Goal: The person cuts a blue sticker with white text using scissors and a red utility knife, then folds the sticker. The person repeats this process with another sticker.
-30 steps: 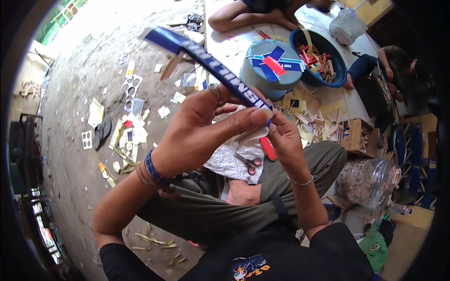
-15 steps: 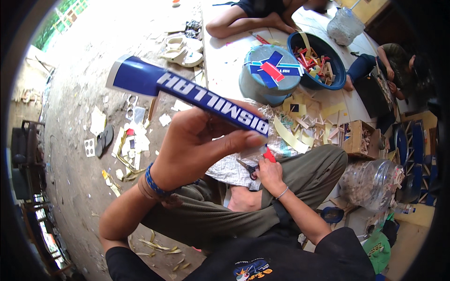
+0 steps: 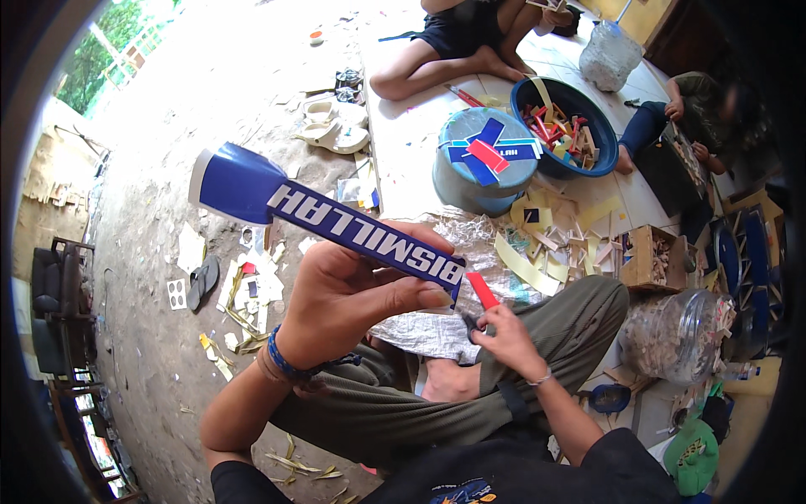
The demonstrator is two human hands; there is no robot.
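Observation:
Raised in front of me, my left hand (image 3: 353,290) pinches a long blue strip (image 3: 361,239) with white lettering between thumb and fingers. The strip's far left end flares into a wider, pale-edged blue flap (image 3: 239,185) that hangs free. Lower and to the right, my right hand (image 3: 510,340) is closed around dark-handled scissors (image 3: 472,326), whose blades are hard to make out here. A short red strip (image 3: 482,291) sticks up from the same hand. The two hands are apart, over a whitish woven sack (image 3: 420,332) by my crossed legs.
Blue and red strips lie on an upturned grey-blue bucket (image 3: 483,197). Behind it stands a blue basin (image 3: 606,126) of coloured pieces. A wooden box (image 3: 651,260) and a clear plastic jar (image 3: 663,336) are at my right. Two people sit farther off. Scraps and a sandal (image 3: 201,284) litter the left ground.
My left hand has come slightly lower with the blue strip. My right hand has shifted a little right and down, the scissors have turned, and more of the red strip shows.

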